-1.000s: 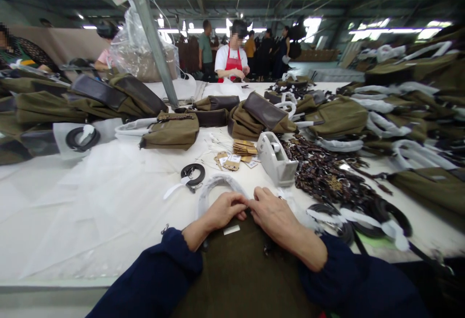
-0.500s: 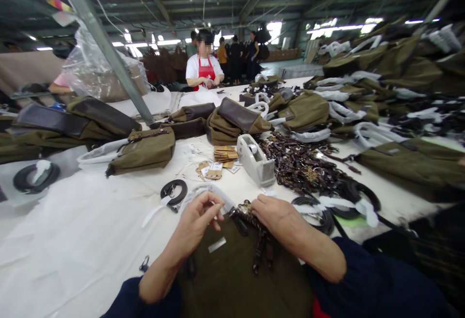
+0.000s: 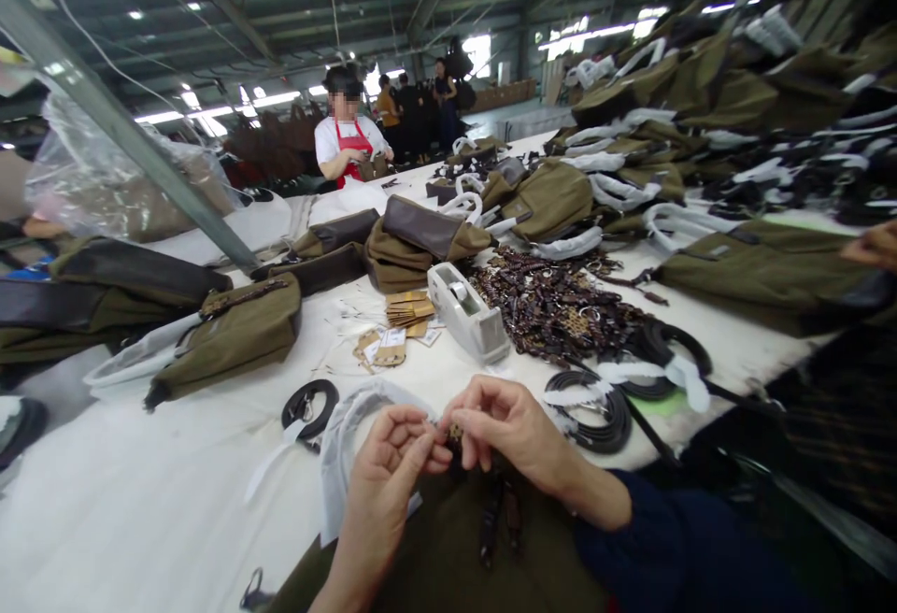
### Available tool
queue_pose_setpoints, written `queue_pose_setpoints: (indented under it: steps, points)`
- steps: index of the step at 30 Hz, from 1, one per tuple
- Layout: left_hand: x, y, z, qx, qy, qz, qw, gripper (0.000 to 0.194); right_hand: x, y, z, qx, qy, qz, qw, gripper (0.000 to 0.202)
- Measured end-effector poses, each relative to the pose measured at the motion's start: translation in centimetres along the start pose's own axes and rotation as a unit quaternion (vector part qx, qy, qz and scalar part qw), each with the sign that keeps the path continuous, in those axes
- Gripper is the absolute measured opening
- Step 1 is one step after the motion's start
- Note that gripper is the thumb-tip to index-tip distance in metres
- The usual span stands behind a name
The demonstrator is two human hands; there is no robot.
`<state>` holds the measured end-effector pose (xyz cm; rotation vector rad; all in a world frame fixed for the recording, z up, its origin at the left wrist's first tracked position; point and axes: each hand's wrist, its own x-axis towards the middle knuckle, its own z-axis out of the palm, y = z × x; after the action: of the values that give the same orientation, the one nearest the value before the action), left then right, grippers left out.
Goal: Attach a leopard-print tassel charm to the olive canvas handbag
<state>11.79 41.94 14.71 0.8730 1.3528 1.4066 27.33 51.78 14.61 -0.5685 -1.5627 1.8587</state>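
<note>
An olive-green fabric bag (image 3: pixel 491 557) lies close in front of me, its handle (image 3: pixel 343 445) wrapped in white padding. A dark braided charm with hanging tassels (image 3: pixel 501 520) rests on the bag; its gold-brown patterned part (image 3: pixel 455 434) shows partly beneath my fingers. My left hand (image 3: pixel 393 463) is closed, thumb against curled fingertips, beside the top of the charm. From the other side my right hand (image 3: pixel 501 426) pinches at the same spot, its fingertips almost meeting the left ones. Whatever sits between the fingertips is too small or hidden to make out.
Beyond my hands stand a white tape dispenser (image 3: pixel 468 314), brown paper tags (image 3: pixel 408 309) and a heap of braided charms (image 3: pixel 561 300). Coiled black straps (image 3: pixel 308 412) lie about. Bags are piled left and right (image 3: pixel 757 267). A person in a red apron (image 3: pixel 352 141) works across the table.
My right hand has moved left and my fingertips have come together over the charm. My view has turned rightward. The person opposite now holds an olive-brown item.
</note>
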Motion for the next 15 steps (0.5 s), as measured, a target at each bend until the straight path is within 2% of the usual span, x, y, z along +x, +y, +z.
queue_pose_setpoints:
  steps: [2, 5, 9, 15]
  points:
    - [0.1, -0.2, 0.0, 0.008, 0.002, -0.014, 1.000, 0.028, 0.6, 1.2, 0.4, 0.076, -0.007, 0.023, 0.997, 0.035]
    - [0.4, -0.8, -0.1, 0.031, 0.004, -0.032, 0.999, 0.021, 1.2, 2.4, 0.5, 0.101, -0.007, 0.051, 0.994, 0.039]
    - [1.2, -1.7, -0.1, 0.030, 0.004, -0.044, 0.999, 0.018, 1.6, 3.1, 0.2, 0.109, -0.008, 0.074, 0.991, 0.042]
    - [1.7, -2.1, 0.3, 0.025, 0.000, -0.037, 0.999, 0.016, 1.6, 3.5, 0.0, 0.073, 0.010, 0.070, 0.995, 0.039]
